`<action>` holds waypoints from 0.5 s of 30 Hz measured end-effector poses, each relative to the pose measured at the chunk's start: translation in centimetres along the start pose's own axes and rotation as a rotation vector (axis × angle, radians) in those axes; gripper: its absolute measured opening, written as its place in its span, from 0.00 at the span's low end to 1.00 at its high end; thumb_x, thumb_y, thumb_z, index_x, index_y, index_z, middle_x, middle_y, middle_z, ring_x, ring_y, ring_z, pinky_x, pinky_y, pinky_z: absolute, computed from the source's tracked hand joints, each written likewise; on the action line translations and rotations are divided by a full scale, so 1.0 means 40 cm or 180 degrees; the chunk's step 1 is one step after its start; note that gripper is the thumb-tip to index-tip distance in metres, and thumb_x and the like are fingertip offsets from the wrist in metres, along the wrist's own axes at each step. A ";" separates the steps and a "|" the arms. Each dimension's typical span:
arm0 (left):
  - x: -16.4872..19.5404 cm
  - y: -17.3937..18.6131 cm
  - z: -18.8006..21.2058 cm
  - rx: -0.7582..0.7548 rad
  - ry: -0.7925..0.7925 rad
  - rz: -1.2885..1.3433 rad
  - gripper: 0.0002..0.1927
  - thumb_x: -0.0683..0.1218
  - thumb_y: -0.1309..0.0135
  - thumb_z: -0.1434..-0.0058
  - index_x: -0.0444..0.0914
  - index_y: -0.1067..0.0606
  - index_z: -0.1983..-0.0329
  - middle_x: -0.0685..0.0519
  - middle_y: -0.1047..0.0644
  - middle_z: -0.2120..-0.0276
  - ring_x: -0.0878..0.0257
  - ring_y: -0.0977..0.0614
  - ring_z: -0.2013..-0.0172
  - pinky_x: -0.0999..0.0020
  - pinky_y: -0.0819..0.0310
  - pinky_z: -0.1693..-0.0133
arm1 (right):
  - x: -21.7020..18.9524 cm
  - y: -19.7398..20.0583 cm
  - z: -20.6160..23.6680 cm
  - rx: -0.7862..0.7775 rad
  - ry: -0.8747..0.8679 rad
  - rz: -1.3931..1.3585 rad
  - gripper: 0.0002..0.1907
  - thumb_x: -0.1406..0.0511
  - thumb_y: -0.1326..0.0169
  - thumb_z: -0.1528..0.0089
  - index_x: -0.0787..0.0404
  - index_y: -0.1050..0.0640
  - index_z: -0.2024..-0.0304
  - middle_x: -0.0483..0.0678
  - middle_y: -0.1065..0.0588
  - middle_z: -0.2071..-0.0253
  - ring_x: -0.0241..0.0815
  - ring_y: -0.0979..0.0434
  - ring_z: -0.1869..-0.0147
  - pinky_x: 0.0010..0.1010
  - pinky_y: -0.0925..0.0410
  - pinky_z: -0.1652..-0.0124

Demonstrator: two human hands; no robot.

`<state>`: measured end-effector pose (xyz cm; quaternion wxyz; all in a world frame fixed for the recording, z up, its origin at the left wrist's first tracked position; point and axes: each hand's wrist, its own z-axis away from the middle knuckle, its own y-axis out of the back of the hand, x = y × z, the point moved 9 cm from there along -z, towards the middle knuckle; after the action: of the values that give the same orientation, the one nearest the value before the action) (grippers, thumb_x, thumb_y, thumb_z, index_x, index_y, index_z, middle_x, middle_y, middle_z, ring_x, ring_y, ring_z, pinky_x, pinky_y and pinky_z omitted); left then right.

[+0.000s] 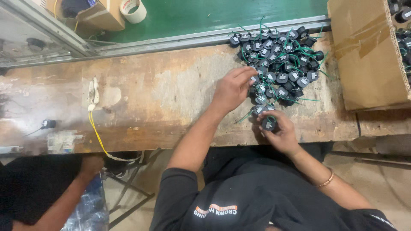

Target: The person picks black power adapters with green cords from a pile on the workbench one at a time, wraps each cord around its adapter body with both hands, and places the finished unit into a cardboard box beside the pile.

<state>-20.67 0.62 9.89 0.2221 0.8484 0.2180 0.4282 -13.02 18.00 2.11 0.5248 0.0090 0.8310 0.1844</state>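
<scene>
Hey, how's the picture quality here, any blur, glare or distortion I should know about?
Head view: even, soft lighting with no harsh glare on the worn workbench; left hand and right hand slightly soft; pile of small black parts reasonably sharp; edges bow from wide-angle distortion.

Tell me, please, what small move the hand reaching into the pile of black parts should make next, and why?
Probably close the left hand on one black part at the near edge of the pile and lift it clear. Its fingertips already touch the pile, while the right hand holds one part by the bench edge.
</scene>
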 end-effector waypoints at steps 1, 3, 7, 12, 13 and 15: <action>0.007 -0.002 0.000 0.0016 -0.0205 -0.0361 0.16 0.38 0.41 0.43 0.36 0.19 0.50 0.49 0.21 0.48 0.51 0.21 0.48 0.59 0.24 0.50 | -0.023 -0.002 -0.002 -0.0033 0.0258 0.0146 0.22 0.73 0.40 0.43 0.63 0.27 0.46 0.49 0.22 0.50 0.47 0.22 0.43 0.36 0.31 0.41; 0.016 -0.032 0.005 -0.0223 -0.0554 -0.0916 0.22 0.37 0.44 0.53 0.38 0.18 0.52 0.50 0.20 0.48 0.51 0.21 0.46 0.58 0.25 0.51 | -0.060 -0.005 -0.001 -0.0102 0.0784 0.0443 0.24 0.75 0.43 0.44 0.64 0.28 0.44 0.50 0.23 0.49 0.53 0.24 0.39 0.41 0.34 0.37; -0.049 -0.052 0.007 -0.0526 -0.0005 -0.1119 0.09 0.40 0.39 0.45 0.42 0.17 0.61 0.55 0.18 0.54 0.54 0.19 0.49 0.57 0.25 0.51 | -0.026 -0.001 0.006 -0.0189 0.0626 0.0311 0.23 0.75 0.41 0.45 0.61 0.26 0.46 0.53 0.23 0.48 0.52 0.22 0.41 0.40 0.31 0.40; -0.090 0.030 0.001 0.0202 0.0395 -0.0339 0.06 0.40 0.36 0.44 0.42 0.16 0.63 0.54 0.16 0.61 0.55 0.15 0.57 0.62 0.20 0.55 | 0.090 0.006 0.030 0.0088 -0.0639 -0.1010 0.22 0.74 0.40 0.39 0.63 0.27 0.42 0.50 0.24 0.51 0.40 0.21 0.46 0.34 0.27 0.45; -0.087 0.047 0.001 0.0420 0.0364 0.0001 0.07 0.41 0.35 0.45 0.42 0.17 0.63 0.53 0.16 0.61 0.56 0.14 0.58 0.63 0.19 0.56 | 0.092 0.011 0.029 0.0182 -0.0615 -0.1104 0.24 0.74 0.40 0.39 0.63 0.29 0.41 0.49 0.24 0.52 0.38 0.22 0.47 0.32 0.27 0.47; -0.038 0.020 0.000 0.0102 -0.0150 0.1013 0.07 0.39 0.36 0.42 0.40 0.18 0.60 0.53 0.16 0.59 0.57 0.13 0.55 0.64 0.18 0.52 | 0.094 0.022 0.029 0.0384 -0.0572 -0.1293 0.30 0.74 0.40 0.41 0.62 0.33 0.38 0.47 0.26 0.54 0.34 0.23 0.49 0.28 0.26 0.50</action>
<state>-21.34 -0.89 9.36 0.1429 0.8855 0.0824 0.4344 -13.84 19.97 -1.31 0.6216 -0.1108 0.7751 0.0234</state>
